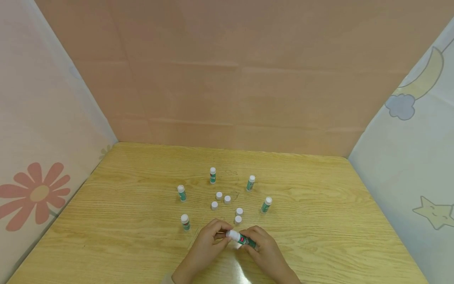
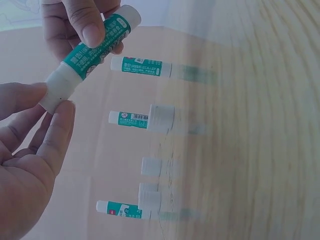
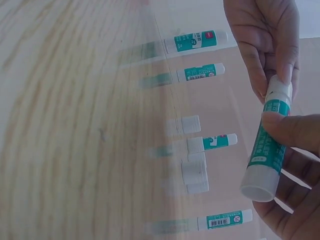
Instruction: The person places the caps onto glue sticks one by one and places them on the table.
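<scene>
Between my two hands a green-and-white glue stick [image 1: 242, 239] is held up at a slant over the near part of the table. My left hand [image 1: 209, 241] pinches its white cap end between thumb and fingers, which shows closely in the left wrist view. Around the green labelled body [image 3: 270, 132] curl the thumb and fingers of my right hand [image 1: 264, 250]. Just beyond the hands lie two white caps [image 1: 238, 219], with a few more loose caps [image 1: 219, 195] behind them.
Several upright glue sticks form an arc: one front left [image 1: 185, 222], one left [image 1: 182, 193], one at the back [image 1: 213, 175], others back right [image 1: 250, 183] and right [image 1: 266, 205]. They stand on a wooden table [image 1: 117, 221] with printed cloth walls at the sides.
</scene>
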### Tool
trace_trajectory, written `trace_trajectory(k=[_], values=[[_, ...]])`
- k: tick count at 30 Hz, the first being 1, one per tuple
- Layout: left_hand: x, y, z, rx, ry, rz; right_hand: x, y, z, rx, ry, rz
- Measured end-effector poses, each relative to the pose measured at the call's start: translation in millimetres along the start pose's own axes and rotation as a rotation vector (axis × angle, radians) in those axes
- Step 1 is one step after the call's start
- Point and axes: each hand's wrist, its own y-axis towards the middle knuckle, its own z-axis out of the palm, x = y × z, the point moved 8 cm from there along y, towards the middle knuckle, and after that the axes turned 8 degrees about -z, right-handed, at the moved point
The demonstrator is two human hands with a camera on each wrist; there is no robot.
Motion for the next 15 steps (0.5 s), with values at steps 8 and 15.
trace_trajectory(k=[8,15], values=[[2.7,-0.4,1.4,0.013,0.001,-0.045,-3.2,-1.0,2.0,0.016,0.0,0.013],[2.8,-0.3,2.4,0.02,-0.002,-0.046,-3.3,-1.4,2.1,0.014,-0.018,-0.001]])
